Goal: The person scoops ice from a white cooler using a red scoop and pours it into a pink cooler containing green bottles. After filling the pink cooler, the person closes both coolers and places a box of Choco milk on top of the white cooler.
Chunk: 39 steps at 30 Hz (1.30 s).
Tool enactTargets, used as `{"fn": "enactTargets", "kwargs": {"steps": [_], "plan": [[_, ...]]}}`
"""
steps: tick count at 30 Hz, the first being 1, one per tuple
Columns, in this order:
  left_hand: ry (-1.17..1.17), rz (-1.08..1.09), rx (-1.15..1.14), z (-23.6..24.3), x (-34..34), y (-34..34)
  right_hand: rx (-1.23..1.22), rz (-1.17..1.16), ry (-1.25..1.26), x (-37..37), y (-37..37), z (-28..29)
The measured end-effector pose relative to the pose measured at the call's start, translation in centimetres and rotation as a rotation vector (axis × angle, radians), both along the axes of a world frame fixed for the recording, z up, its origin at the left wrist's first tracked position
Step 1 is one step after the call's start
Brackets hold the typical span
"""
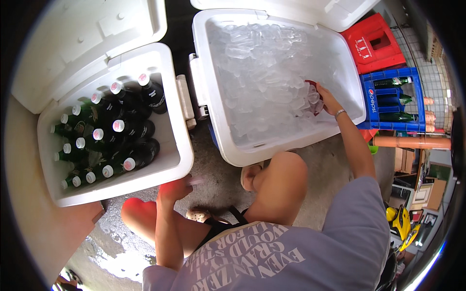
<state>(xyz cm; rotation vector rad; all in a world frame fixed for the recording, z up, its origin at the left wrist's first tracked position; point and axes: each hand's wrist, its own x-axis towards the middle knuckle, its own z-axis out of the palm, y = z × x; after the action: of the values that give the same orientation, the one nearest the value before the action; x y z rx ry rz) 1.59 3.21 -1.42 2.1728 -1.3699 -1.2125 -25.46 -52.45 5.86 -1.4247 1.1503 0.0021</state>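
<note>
My right hand point(329, 101) reaches into the right-hand cooler point(232, 154), closed on the rim of a dark red bowl point(318, 109). The bowl is tilted among the ice, with ice pieces in its mouth; its lower part is hidden. Loose clear ice point(264, 72) fills much of this cooler. By the front right corner of the left-hand cooler point(180, 162), my left hand point(174, 190) is closed. Something pale and blurred shows beside its fingers, too smeared to name. Dark soda bottles point(154, 94) and green bottles point(73, 148) with pale caps stand in the left-hand cooler.
Both coolers have raised white lids point(82, 43). To the right are a red crate point(371, 46) and a blue crate point(388, 123) holding green bottles. An orange pipe point(412, 142) lies beyond my right arm. The concrete floor point(208, 145) is wet at the lower left.
</note>
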Motion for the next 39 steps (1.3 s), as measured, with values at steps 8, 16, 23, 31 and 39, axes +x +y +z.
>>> {"fn": "enactTargets", "kwargs": {"steps": [8,16,23,31,39], "plan": [[0.003,0.022,0.054,-0.2,-0.2,0.9,0.169,-0.084,-0.053,-1.0,-0.2,0.5],[-0.028,0.018,0.074,0.3,0.1,1.8,0.231,-0.234,-0.230,-3.3,0.2,1.6],[-0.028,0.017,0.115,0.9,0.1,1.2,0.028,-0.451,-0.694,1.0,1.6,3.2],[-0.121,0.051,0.165,1.0,-0.9,2.4,-0.009,-0.506,-0.816,4.4,4.5,5.6],[-0.113,0.038,0.053,-0.2,-2.8,2.3,0.065,-0.299,-0.772,20.0,19.3,12.9]]}}
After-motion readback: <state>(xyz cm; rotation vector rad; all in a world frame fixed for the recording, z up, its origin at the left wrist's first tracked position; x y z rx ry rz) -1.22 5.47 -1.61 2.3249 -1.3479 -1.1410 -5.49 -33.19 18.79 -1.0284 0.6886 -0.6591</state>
